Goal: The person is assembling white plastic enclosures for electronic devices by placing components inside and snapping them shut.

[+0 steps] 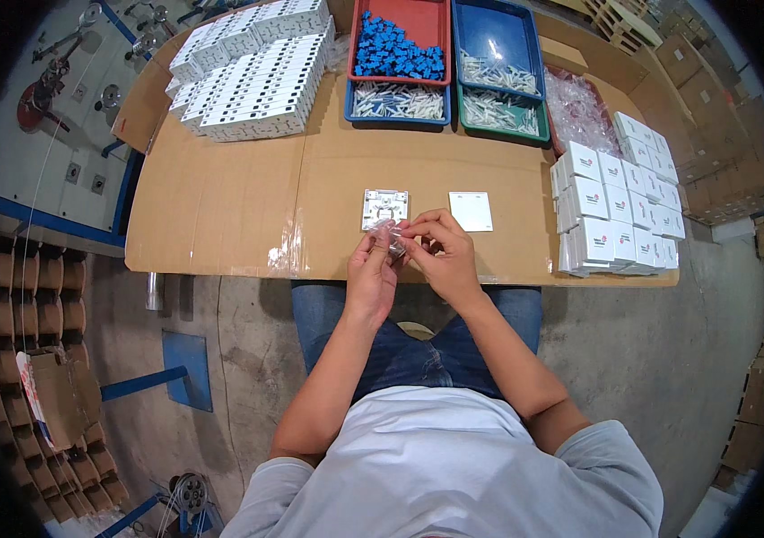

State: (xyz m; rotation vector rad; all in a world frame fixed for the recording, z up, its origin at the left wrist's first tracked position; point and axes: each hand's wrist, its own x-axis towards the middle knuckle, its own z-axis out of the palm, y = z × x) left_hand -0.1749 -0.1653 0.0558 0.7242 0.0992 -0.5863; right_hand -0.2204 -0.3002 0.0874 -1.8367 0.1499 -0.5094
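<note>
Both my hands are together over the near edge of the cardboard-covered table. My left hand (370, 276) is closed on a small clear plastic bag (391, 235), and the fingers of my right hand (447, 258) pinch the same bag from the other side. What the bag contains is too small to make out. Just beyond my fingers lies a white square frame (385, 206) with fittings and openings showing on its face. A plain white square plate (471, 212) rests flat to the right, beyond my right hand.
White square frames (256, 99) are stacked at the back left. A red tray (400, 82) has blue pieces; blue trays (449, 108) and a green tray (506, 136) hold small whitish pieces. Clear bags (579, 112) fill another container. White boxes (615, 211) stand stacked at right.
</note>
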